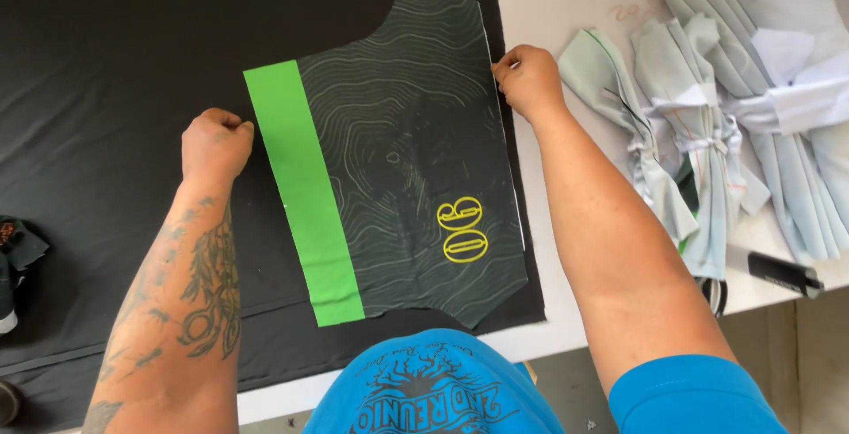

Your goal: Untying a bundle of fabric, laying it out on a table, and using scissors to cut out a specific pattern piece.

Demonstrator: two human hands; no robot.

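Both hands lay the panel (pixel 398 160) flat on black cloth (pixel 115 62): left hand (pixel 215 144) fisted at its green band (pixel 302 191), right hand (pixel 527 78) pinching its right edge; next calls for smoothing.

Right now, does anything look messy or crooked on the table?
The printed fabric panel lies flat on the black cloth, held at its edges by the left hand and right hand. Only the pale fabric bundles at the right look untidy: they are heaped in a loose, rumpled pile.
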